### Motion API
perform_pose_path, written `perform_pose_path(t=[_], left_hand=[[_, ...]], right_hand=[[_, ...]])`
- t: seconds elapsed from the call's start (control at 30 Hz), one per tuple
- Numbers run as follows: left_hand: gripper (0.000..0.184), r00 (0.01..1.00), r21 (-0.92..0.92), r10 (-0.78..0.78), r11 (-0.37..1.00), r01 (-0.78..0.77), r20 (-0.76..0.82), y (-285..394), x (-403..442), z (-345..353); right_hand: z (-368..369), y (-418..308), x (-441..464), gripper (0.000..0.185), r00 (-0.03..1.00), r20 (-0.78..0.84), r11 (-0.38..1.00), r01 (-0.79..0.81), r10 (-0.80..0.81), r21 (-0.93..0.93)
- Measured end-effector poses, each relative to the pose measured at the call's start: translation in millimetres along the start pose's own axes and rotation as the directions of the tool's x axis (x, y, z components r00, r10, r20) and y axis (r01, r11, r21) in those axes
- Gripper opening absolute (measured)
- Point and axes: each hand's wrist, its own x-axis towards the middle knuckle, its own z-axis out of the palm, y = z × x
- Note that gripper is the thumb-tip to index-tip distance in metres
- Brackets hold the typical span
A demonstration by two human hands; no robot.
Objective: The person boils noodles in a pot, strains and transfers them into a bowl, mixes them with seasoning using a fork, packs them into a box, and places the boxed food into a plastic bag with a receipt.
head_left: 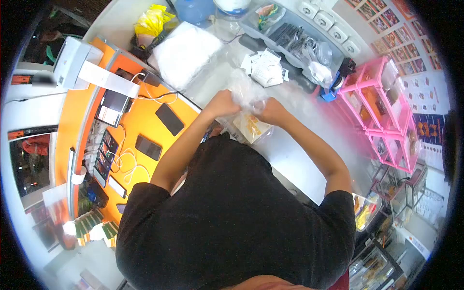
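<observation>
My left hand is closed on the gathered top of a clear plastic bag at the counter. On the bag's other side my right hand also grips the film, its fingers partly hidden. Inside the bag, below my hands, is a pale box with yellow-orange print. Just beyond the bag lies a heap of small white paper packets. To the upper left of my left hand is a large stack of white sheets or bags.
A grey tray of packed cutlery stands at the back. A pink shelf rack is on the right. Phones, cables and a printer with hanging paper occupy the orange counter on the left.
</observation>
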Motion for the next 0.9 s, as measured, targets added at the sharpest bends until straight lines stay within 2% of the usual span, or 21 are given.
perform_pose_path(t=[0.03,0.07,0.17,0.2,0.3,0.4,0.5,0.53,0.6,0.7,0.83,0.9], left_hand=[[0.028,0.996,0.180,0.049,0.983,-0.034,-0.080,-2,0,7],[0.027,0.983,0.355,0.113,0.933,-0.056,-0.143,-3,0,16],[0.025,0.996,0.359,-0.009,0.932,0.041,-0.090,39,-18,13],[0.023,0.995,0.417,0.024,0.909,0.018,-0.095,47,-22,14],[0.025,0.996,0.396,-0.039,0.916,0.066,-0.075,47,-12,17],[0.036,0.988,0.227,-0.137,0.962,0.150,-0.072,51,-15,6],[0.033,0.998,-0.045,-0.029,0.999,0.032,0.051,21,-8,6],[0.030,0.994,-0.179,-0.069,0.980,0.084,0.087,16,-6,6],[0.026,0.974,-0.427,-0.150,0.879,0.211,0.172,7,-3,3],[0.024,0.948,-0.606,-0.210,0.730,0.316,0.241,-2,-1,3],[0.029,0.932,-0.537,-0.196,0.773,0.339,0.306,-9,4,-1],[0.030,0.916,-0.537,-0.187,0.762,0.363,0.355,-18,8,1]], right_hand=[[-12,-9,7,0.029,0.985,0.039,0.961,-0.175,0.170,0.216],[-20,-14,12,0.032,0.938,0.116,0.844,-0.345,0.328,0.411],[6,6,7,0.044,0.953,0.081,0.737,-0.279,0.293,0.615],[10,2,15,0.046,0.975,-0.115,0.867,-0.112,0.190,0.485],[-11,-3,10,0.043,0.957,0.125,0.785,-0.285,0.260,0.549],[4,-16,5,0.041,0.944,-0.049,0.651,-0.187,0.327,0.735],[5,-33,7,0.033,0.897,-0.071,0.779,-0.338,0.437,0.528],[9,-46,7,0.032,0.817,-0.219,0.777,-0.370,0.533,0.510],[23,-79,8,0.030,0.574,-0.484,0.748,-0.448,0.661,0.490],[45,-114,-4,0.034,0.538,-0.601,0.804,-0.449,0.591,0.390],[58,-131,2,0.036,0.654,-0.454,0.789,-0.414,0.605,0.454],[54,-133,8,0.033,0.632,-0.423,0.741,-0.401,0.650,0.539]])
